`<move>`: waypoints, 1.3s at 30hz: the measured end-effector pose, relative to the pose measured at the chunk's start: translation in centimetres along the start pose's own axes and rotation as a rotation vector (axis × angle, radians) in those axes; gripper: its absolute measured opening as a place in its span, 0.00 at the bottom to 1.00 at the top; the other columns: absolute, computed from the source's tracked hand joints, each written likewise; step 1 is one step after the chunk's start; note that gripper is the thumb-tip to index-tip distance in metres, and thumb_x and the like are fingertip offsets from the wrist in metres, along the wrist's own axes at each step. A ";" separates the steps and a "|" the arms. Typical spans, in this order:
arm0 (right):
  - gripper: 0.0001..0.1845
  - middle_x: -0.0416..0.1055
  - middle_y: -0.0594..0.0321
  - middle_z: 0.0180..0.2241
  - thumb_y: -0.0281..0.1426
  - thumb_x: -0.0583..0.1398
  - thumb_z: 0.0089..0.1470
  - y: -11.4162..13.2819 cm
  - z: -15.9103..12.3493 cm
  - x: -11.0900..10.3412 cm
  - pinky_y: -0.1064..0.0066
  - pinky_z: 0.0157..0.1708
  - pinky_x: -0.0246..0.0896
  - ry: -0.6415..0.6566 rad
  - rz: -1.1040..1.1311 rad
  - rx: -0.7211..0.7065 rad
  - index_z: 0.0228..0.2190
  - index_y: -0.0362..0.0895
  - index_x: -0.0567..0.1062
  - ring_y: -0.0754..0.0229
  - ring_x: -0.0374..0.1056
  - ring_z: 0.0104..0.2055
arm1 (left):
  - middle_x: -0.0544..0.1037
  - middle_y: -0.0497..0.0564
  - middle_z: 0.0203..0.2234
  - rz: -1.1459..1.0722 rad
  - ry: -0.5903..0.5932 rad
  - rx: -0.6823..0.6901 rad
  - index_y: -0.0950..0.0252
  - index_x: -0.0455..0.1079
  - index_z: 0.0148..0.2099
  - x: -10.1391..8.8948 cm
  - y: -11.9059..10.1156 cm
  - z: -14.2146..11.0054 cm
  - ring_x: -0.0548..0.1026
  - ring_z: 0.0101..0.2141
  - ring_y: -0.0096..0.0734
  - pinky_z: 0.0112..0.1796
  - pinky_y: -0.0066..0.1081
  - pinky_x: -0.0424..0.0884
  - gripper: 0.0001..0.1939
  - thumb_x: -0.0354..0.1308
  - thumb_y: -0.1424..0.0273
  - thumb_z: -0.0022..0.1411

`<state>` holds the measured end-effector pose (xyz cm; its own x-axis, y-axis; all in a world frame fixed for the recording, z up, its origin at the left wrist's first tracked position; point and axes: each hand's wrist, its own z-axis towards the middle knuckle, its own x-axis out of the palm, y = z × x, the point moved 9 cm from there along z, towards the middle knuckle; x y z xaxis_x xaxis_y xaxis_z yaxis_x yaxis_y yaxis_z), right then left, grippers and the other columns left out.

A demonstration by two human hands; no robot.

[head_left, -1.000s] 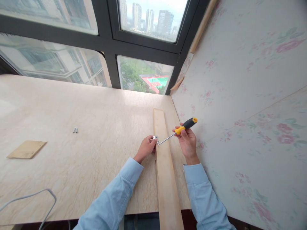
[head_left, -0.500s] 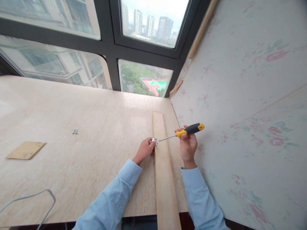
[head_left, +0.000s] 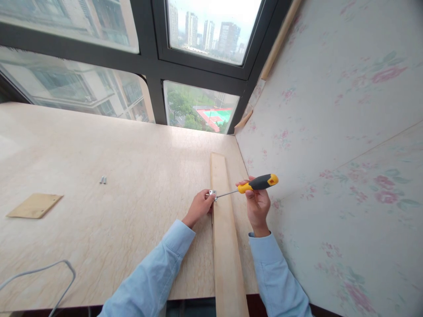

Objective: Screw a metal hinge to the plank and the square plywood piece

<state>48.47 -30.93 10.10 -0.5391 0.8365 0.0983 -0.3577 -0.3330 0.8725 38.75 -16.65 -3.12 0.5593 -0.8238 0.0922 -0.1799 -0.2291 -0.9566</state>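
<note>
A long pale wooden strip (head_left: 224, 237) lies on the marble-patterned table (head_left: 115, 207), running away from me near the wall. My left hand (head_left: 199, 206) pinches a small metal bracket (head_left: 212, 193) against the strip's left edge. My right hand (head_left: 257, 203) grips the yellow-and-black handle of a screwdriver (head_left: 254, 184). Its metal shaft slants down to the left, and the tip meets the bracket. Both arms wear light blue sleeves.
Two small screws (head_left: 103, 179) lie on the table at the left. A thin brown board (head_left: 35, 205) rests near the left edge. A white cable (head_left: 49, 273) loops at the front left. A floral-papered wall (head_left: 330, 154) stands close on the right, windows behind.
The screwdriver tip came off the bracket slightly half a second ago and now touches it again. The handle sits a little lower and flatter than a second ago. My left hand stayed put.
</note>
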 end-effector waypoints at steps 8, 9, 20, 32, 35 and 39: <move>0.17 0.76 0.59 0.37 0.36 0.61 0.57 0.0 -0.1 0.1 0.52 0.47 0.67 0.020 0.024 0.002 0.47 0.46 0.70 0.52 0.74 0.41 | 0.75 0.51 0.26 -0.018 -0.005 0.006 0.67 0.69 0.40 -0.1 -0.1 -0.1 0.73 0.25 0.27 0.22 0.22 0.66 0.14 0.58 0.61 0.57; 0.17 0.76 0.59 0.37 0.36 0.61 0.57 -0.1 -0.1 0.1 0.52 0.47 0.67 0.020 0.028 0.004 0.47 0.46 0.70 0.53 0.74 0.41 | 0.75 0.51 0.26 -0.008 -0.004 0.009 0.67 0.69 0.40 -0.1 -0.2 -0.1 0.73 0.25 0.28 0.22 0.22 0.66 0.14 0.58 0.61 0.58; 0.16 0.76 0.60 0.37 0.35 0.62 0.56 0.4 -0.2 0.2 0.54 0.46 0.68 0.031 0.022 0.010 0.46 0.47 0.71 0.53 0.74 0.40 | 0.75 0.52 0.27 0.057 -0.028 0.045 0.68 0.69 0.40 -0.3 -0.2 0.1 0.73 0.25 0.28 0.22 0.23 0.66 0.14 0.56 0.61 0.58; 0.14 0.76 0.59 0.35 0.36 0.68 0.47 0.6 0.0 1.2 0.55 0.44 0.70 0.075 -0.148 0.043 0.35 0.44 0.74 0.53 0.74 0.39 | 0.76 0.53 0.29 0.055 -0.009 0.024 0.68 0.69 0.42 0.0 -0.7 -0.3 0.74 0.27 0.29 0.24 0.23 0.68 0.14 0.56 0.62 0.59; 0.15 0.75 0.60 0.34 0.38 0.69 0.45 1.9 1.1 2.3 0.57 0.45 0.68 0.119 -0.324 0.021 0.32 0.45 0.74 0.54 0.72 0.39 | 0.76 0.53 0.29 0.049 0.000 0.007 0.68 0.68 0.42 0.1 -0.9 -0.5 0.74 0.27 0.30 0.24 0.25 0.69 0.14 0.55 0.62 0.60; 0.17 0.74 0.60 0.32 0.41 0.69 0.43 2.1 2.7 3.9 0.59 0.43 0.68 0.231 -0.441 0.067 0.31 0.45 0.73 0.55 0.71 0.37 | 0.76 0.53 0.29 0.046 0.007 -0.003 0.68 0.68 0.43 0.2 -1.1 -0.6 0.75 0.27 0.31 0.23 0.26 0.69 0.14 0.54 0.63 0.60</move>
<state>47.64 -27.22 13.63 -0.5054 0.7704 -0.3886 -0.5437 0.0654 0.8367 38.62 -16.89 -1.93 0.5444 -0.8373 0.0502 -0.2074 -0.1924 -0.9592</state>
